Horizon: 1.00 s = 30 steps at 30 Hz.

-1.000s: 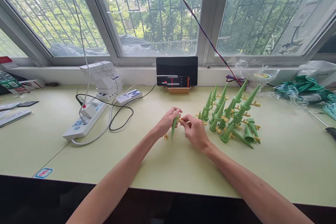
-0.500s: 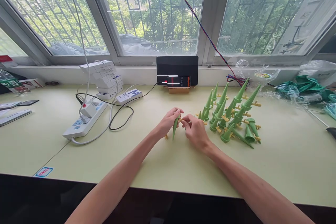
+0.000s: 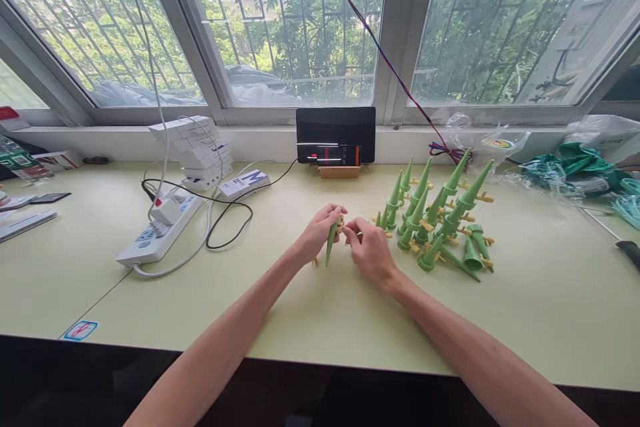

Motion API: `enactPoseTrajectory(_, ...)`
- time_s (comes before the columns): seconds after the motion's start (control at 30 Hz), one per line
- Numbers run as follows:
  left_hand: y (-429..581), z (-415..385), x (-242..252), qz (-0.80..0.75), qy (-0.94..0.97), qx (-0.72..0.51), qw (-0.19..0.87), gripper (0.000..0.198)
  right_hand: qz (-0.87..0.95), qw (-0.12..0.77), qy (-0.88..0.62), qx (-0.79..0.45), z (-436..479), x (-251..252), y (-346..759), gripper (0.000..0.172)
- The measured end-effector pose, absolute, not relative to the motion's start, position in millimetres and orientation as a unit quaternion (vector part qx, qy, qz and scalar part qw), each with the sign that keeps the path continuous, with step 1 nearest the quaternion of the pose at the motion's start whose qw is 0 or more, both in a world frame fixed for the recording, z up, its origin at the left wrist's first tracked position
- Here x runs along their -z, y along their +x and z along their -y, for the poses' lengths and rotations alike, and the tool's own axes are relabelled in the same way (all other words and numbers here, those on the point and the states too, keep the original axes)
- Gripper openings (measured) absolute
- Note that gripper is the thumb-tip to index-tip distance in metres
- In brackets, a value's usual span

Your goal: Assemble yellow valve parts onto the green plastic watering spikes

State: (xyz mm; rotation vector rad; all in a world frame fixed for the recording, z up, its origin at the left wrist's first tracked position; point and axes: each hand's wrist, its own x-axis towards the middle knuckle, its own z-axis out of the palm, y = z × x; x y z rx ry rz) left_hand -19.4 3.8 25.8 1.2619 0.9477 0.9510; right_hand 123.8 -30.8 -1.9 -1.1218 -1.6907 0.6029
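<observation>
My left hand (image 3: pixel 320 232) is closed round a green spike (image 3: pixel 331 245), whose pointed end hangs down toward the table. The fingertips of my right hand (image 3: pixel 368 247) pinch a small yellow piece (image 3: pixel 341 229) at the spike's side. Under my left hand, another yellow piece (image 3: pixel 315 261) shows on the table, partly hidden. To the right of my right hand stand several green spikes (image 3: pixel 421 213) with yellow side pieces, some stacked in one another; a few lie on their sides.
A white power strip (image 3: pixel 160 233) with cables lies at the left, near white boxes (image 3: pixel 197 153). A phone (image 3: pixel 339 155) leans on a black panel (image 3: pixel 336 125) at the back. Green plastic bundles (image 3: pixel 575 170) lie at the far right.
The whole view has shifted slightly. Both hands stay together at the spike, with only a small movement of the fingers.
</observation>
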Motion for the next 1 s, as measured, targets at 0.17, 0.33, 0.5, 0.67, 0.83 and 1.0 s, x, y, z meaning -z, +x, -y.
enactPoseTrajectory(0.17, -25.4, -8.9, -28.6, -0.382, 0.542, -0.422, 0.619, 0.033, 0.675, 0.510, -0.464, -0.261, 32.7, -1.4, 123.2, 0.022)
enactPoseTrajectory(0.33, -34.0, -10.7, -34.2, -0.362, 0.564, -0.378, 0.639, 0.041, 0.638, 0.549, -0.461, -0.281, 34.6, -3.5, 124.4, 0.024)
enactPoseTrajectory(0.5, -40.8, -11.9, -36.8, -0.343, 0.589, -0.338, 0.649, 0.039, 0.626, 0.567, -0.455, -0.283, 35.7, -5.0, 125.6, 0.028)
enactPoseTrajectory(0.67, -45.7, -13.6, -38.7, -0.321, 0.620, -0.331, 0.635, 0.037, 0.624, 0.575, -0.454, -0.270, 36.1, -6.3, 125.7, 0.029)
enactPoseTrajectory(0.83, -50.1, -16.2, -39.5, -0.327, 0.625, -0.328, 0.629, 0.038, 0.619, 0.574, -0.461, -0.275, 35.3, -5.6, 125.5, 0.025)
enactPoseTrajectory(1.0, -52.0, -18.5, -37.1, -0.327, 0.610, -0.344, 0.635, 0.039, 0.619, 0.569, -0.461, -0.284, 33.5, -4.9, 126.1, 0.025)
